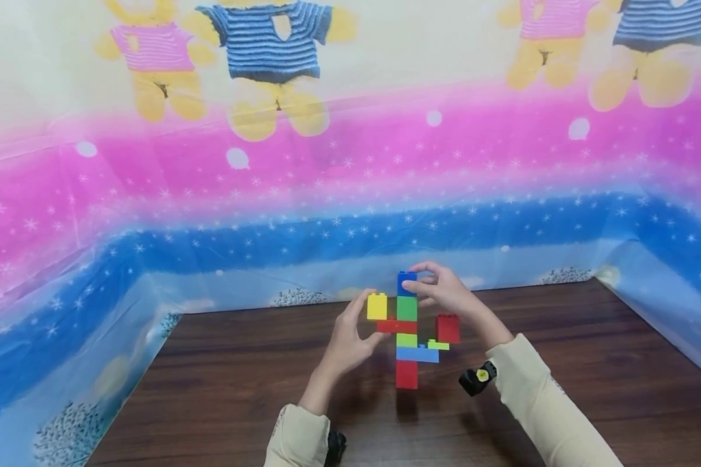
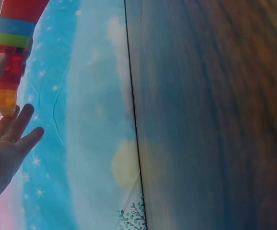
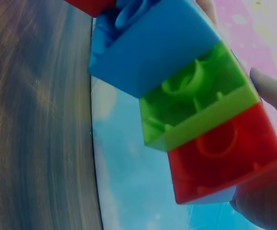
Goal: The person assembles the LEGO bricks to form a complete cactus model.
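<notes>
A toy building-brick figure (image 1: 406,340) is held upright over the table, its shadow below. Its column runs from a dark blue brick (image 1: 406,284) at the top through green, red, lime and light blue to a red brick (image 1: 406,375) at the bottom. A yellow brick (image 1: 377,306) juts out on the left; a red brick (image 1: 448,329) sits on the right arm. My left hand (image 1: 350,340) grips the left side, fingers at the yellow brick and thumb at the long red brick (image 2: 6,64). My right hand (image 1: 451,293) pinches the dark blue brick.
The dark wooden table (image 1: 222,376) lies beneath both hands. Behind it and along both sides hangs a printed cloth (image 1: 327,168) with bears and snowflakes. Each wrist wears a black camera, the right one (image 1: 476,379) close beside the figure.
</notes>
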The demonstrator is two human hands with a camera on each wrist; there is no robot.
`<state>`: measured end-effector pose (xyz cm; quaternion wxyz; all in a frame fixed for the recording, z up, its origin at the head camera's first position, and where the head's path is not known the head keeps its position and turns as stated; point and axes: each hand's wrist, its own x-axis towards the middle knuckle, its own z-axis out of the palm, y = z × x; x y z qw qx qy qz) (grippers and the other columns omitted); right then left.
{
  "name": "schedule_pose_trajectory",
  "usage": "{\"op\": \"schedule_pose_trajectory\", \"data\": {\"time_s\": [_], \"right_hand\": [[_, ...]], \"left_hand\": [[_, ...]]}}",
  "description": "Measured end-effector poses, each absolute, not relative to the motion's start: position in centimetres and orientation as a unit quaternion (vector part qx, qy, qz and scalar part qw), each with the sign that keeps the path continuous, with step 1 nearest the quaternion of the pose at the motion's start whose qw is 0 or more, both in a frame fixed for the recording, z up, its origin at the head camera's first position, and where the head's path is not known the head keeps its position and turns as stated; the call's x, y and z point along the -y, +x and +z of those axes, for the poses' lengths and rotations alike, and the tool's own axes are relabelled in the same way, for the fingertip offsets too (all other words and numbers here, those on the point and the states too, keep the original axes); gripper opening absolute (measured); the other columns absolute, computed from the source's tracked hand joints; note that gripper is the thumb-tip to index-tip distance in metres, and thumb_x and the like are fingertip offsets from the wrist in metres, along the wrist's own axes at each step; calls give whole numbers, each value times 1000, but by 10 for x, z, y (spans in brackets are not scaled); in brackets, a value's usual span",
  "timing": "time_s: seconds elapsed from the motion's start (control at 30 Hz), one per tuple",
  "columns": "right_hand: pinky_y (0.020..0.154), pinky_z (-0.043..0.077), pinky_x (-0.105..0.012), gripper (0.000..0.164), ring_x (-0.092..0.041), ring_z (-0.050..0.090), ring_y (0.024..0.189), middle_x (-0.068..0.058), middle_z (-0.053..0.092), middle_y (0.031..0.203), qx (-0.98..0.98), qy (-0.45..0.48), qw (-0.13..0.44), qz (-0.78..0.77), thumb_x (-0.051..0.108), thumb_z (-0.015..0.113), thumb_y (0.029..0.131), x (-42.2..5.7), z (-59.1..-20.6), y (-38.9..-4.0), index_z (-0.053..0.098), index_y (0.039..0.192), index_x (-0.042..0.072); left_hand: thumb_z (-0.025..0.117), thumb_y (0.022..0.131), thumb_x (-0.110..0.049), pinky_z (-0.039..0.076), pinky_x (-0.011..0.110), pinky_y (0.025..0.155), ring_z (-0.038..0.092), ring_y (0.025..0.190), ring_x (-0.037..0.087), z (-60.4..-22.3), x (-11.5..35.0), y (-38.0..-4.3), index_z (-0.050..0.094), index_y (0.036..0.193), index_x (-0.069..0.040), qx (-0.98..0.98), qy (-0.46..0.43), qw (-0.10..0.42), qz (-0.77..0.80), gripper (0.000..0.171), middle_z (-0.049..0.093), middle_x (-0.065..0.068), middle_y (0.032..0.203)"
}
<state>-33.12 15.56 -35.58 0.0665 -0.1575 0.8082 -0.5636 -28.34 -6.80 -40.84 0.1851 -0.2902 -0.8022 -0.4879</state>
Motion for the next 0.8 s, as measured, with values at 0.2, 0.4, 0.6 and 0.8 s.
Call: {"op": "schedule_pose_trajectory", "data": {"time_s": [0.2,0.4,0.6,0.8], "right_hand": [[86,59,-41,60,-28,70,100,-28,58,132,-809,-161,78,-560,39,66,92,-155,-354,-331,45,135,4],[88,59,-42,60,-35,66,110,-29,53,138,-816,-162,86,-548,40,64,93,-158,-354,-334,44,138,5],[96,54,-46,63,-39,62,117,-27,49,142,-817,-187,99,-536,43,57,96,-163,-355,-337,40,145,7],[102,50,-51,56,-35,64,117,-22,48,146,-805,-221,99,-541,41,49,101,-171,-356,-334,40,146,9]], "left_hand": [[75,80,-1,42,55,109,49,130,30,-409,69,-282,44,140,-7,797,-297,167,-499,67,56,13,135],[75,81,-5,42,56,108,52,125,29,-407,66,-280,44,139,-6,805,-292,164,-489,66,57,14,131],[74,84,-8,40,56,110,53,125,30,-404,65,-277,44,138,-3,811,-256,148,-505,62,58,15,131],[74,84,-9,37,61,111,51,125,33,-405,66,-278,44,138,-4,805,-229,142,-528,62,57,16,132]]}}
